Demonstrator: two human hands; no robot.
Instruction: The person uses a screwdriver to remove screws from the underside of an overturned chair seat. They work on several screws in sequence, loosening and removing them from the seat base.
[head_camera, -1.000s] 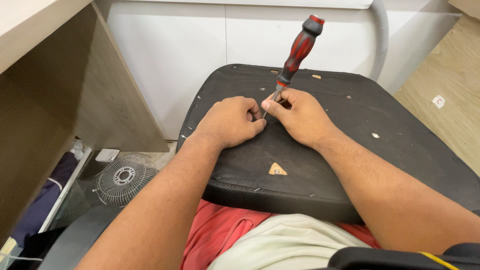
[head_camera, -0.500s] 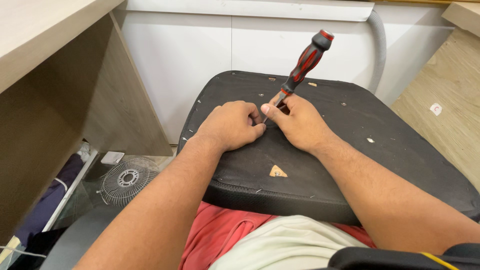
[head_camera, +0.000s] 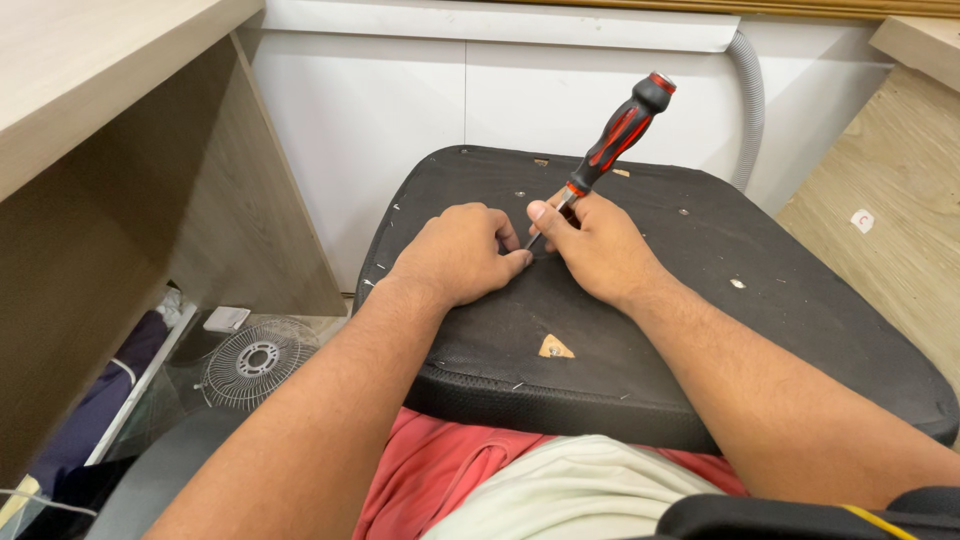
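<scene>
Resting on the person's lap, the black fabric-covered seat cushion (head_camera: 700, 300) lies underside up, with a small triangular tear showing tan wood (head_camera: 555, 347) near its front edge. The right hand (head_camera: 597, 245) pinches the metal shaft of a red-and-black-handled screwdriver (head_camera: 615, 135) — handle tilted up and away, tip down at the fabric. The left hand (head_camera: 455, 250) is curled narrow, knuckles up, fingertips touching the cushion just beside the tip. A round white fan grille (head_camera: 255, 360) lies on the floor at left.

A small white sticker (head_camera: 861, 220) with a red mark sits on the wooden panel at three o'clock.
</scene>
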